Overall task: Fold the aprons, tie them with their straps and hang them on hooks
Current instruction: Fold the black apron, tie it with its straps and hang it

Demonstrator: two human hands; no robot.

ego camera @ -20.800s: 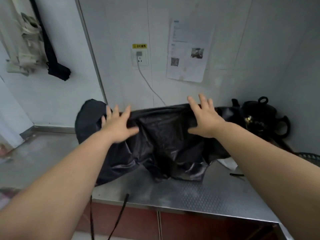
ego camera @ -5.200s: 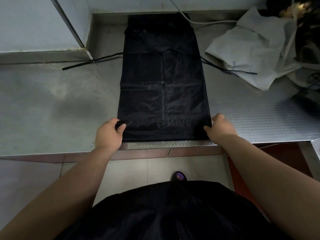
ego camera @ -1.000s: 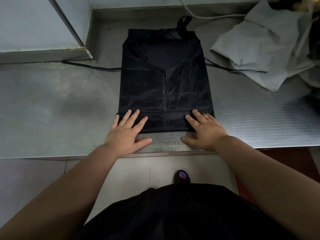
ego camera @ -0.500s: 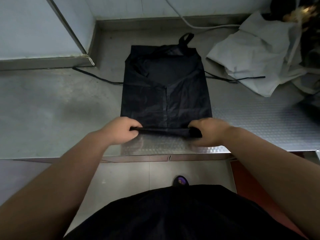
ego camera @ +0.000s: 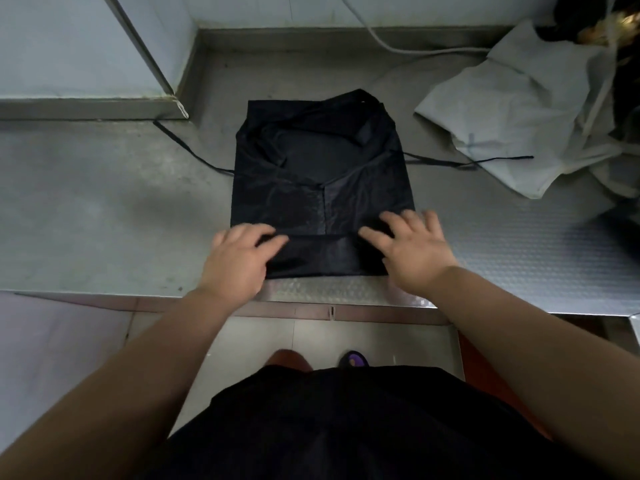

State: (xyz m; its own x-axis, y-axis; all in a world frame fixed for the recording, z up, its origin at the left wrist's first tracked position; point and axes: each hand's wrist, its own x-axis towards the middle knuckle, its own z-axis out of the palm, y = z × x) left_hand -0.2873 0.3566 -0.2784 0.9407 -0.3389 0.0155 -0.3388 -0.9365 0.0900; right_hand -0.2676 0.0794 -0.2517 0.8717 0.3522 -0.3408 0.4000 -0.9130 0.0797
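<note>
A black apron (ego camera: 322, 181) lies folded into a narrow rectangle on the steel counter (ego camera: 104, 209). Its near end is turned over into a flat band (ego camera: 322, 254) by the counter's front edge. My left hand (ego camera: 239, 258) rests on the band's left end, fingers laid across the fold. Pressing on the right end is my right hand (ego camera: 412, 247), its fingers spread flat and blurred. One thin black strap (ego camera: 187, 147) trails left from the apron and another strap (ego camera: 467, 163) trails right. The neck loop (ego camera: 362, 133) lies folded on the apron's far end.
A crumpled white apron (ego camera: 512, 112) lies at the back right, touching the right strap. Dark objects (ego camera: 623, 81) crowd the far right corner. A white cable (ego camera: 398, 48) runs along the back wall. A wall corner (ego camera: 173, 95) juts in at the back left.
Both hands gripped the apron's near edge half a second ago and lifted it. That edge now lies turned over as a flat band, and both hands have opened onto it.
</note>
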